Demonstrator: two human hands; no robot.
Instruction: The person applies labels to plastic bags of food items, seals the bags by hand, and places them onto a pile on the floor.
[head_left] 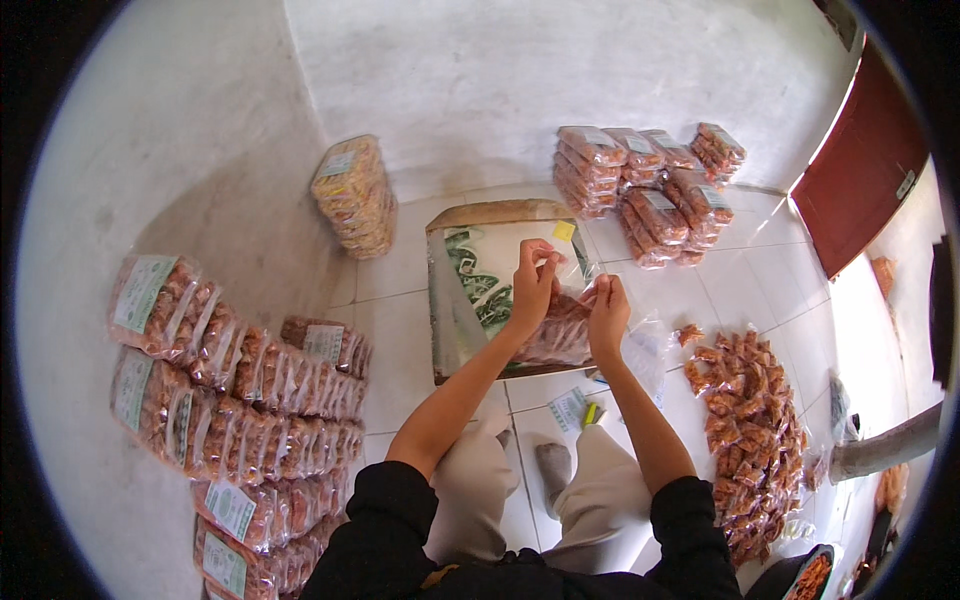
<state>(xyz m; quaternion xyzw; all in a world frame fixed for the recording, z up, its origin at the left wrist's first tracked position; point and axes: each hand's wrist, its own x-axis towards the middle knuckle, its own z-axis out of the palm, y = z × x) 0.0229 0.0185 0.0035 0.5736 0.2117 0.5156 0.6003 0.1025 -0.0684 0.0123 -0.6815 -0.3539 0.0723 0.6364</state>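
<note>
On a low box-like table with a green-and-white top [478,235] lies a clear plastic bag [558,340] filled with brownish-red small packs. My left hand [533,285] is closed in a pinch at the upper left of the bag's loose plastic mouth. My right hand [607,315] grips the right edge of that mouth, its fingers bent round the film. Just above the left fingertips, a small yellow square [563,231] shows against the table top. Some of the bag's contents are hidden behind my left forearm.
Filled bags are stacked at left [215,420], by the back wall [355,200] and at back right [655,190]. Loose small packs [750,440] heap on the floor at right. A printed label sheet [568,408] and a yellow-green object [593,414] lie near my feet.
</note>
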